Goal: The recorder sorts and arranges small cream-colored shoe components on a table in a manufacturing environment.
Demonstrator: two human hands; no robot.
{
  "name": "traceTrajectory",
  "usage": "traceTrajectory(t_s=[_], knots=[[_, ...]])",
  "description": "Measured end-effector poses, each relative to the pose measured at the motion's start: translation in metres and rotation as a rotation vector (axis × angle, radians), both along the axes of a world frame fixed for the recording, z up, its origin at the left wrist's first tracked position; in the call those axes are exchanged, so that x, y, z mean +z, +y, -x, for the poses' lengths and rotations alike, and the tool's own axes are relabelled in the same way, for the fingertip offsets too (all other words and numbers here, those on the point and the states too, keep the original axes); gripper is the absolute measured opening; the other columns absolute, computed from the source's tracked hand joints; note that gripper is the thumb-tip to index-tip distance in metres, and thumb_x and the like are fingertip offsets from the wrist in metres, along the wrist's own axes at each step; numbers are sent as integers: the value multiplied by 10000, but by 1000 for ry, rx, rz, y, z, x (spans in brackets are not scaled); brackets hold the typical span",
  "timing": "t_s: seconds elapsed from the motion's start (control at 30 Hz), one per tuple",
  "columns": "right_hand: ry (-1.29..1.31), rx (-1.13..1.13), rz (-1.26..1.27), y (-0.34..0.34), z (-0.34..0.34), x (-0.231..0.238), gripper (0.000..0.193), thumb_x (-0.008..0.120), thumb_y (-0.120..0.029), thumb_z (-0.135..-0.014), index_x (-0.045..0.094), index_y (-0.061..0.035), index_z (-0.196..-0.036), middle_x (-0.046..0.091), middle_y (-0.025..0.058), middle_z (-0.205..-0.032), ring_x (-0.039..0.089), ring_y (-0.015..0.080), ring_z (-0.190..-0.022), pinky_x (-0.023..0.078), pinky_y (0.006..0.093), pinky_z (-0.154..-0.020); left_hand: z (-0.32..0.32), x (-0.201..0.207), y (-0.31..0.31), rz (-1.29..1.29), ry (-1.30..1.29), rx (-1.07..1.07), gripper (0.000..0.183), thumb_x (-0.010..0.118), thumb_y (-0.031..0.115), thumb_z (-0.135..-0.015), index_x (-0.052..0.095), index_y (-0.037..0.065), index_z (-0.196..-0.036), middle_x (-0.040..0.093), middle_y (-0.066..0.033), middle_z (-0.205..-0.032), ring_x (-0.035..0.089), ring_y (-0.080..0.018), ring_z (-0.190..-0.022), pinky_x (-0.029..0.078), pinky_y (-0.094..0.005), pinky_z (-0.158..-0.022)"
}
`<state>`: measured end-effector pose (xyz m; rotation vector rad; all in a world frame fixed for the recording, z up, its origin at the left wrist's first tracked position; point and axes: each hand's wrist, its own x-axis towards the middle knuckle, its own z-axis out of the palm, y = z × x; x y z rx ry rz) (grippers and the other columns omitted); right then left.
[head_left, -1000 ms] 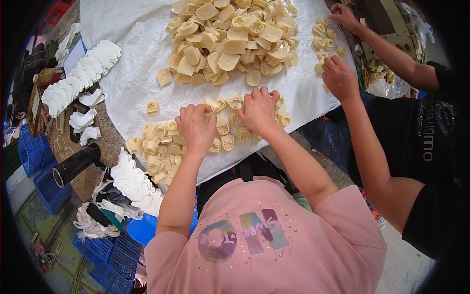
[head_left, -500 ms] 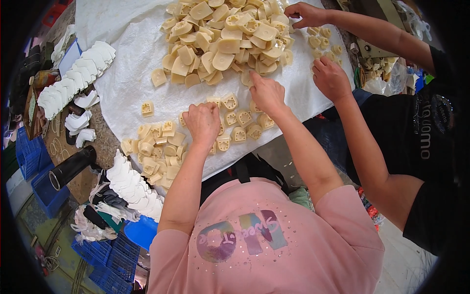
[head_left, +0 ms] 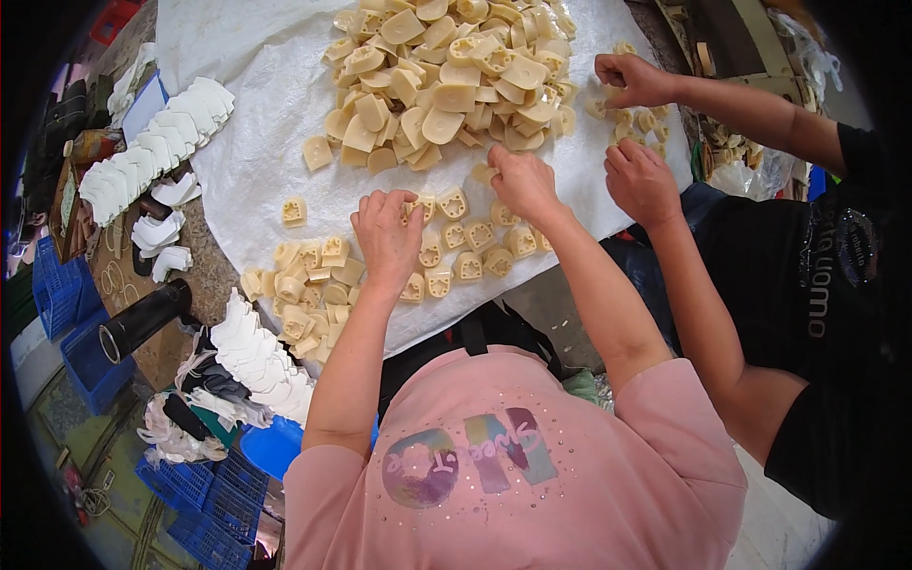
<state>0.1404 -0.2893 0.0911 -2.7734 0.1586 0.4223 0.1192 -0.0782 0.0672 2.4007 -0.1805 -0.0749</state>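
Note:
My left hand (head_left: 388, 239) is bent over the table, its thumb and fingers closing round the edge of a small beige, D-shaped molded plastic piece (head_left: 425, 206); its grip is partly hidden. Farther right, my right hand (head_left: 525, 183) pinches another beige plastic piece (head_left: 484, 173) just below the big pile. Rows of such pieces (head_left: 467, 266), hollow side up, lie between and below my hands. A heap of loose pieces (head_left: 309, 285) sits to the left of my left forearm. The large pile (head_left: 446, 95) rises at the far side.
A white sheet (head_left: 237, 142) covers the table. White curved stacks (head_left: 157, 142), a black cylinder (head_left: 142, 321) and blue crates (head_left: 100, 361) stand left. At right a co-worker's hands (head_left: 644, 180) handle beige pieces (head_left: 646, 123).
My left hand's fingers have spread slightly around a piece in the row. My right hand has drawn a piece away from the pile's edge. The co-worker's far hand has moved right, off the pile.

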Motion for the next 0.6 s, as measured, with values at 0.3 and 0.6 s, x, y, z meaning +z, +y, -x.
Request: traceTrajectory(t_s=[0.3,0.6], knots=[[-292,486,159,-5,22,-17,28,562,-93,-747,571,-119,-743,582,30,-609,583,229,-764,342,464,-923,4,2,12,26,-5,-5,124,676,102,-754,647,117,-875,524,-35,-771,511,-219,-818,338,-360,-752],[-55,465,245,6,37,-1,144,567,-89,-747,685,-102,-829,590,98,-904,500,275,-1023,277,543,-956,6,2,16,34,-30,-28,147,671,94,-758,658,121,-902,525,-28,-761,513,-215,-807,338,-358,-751]])
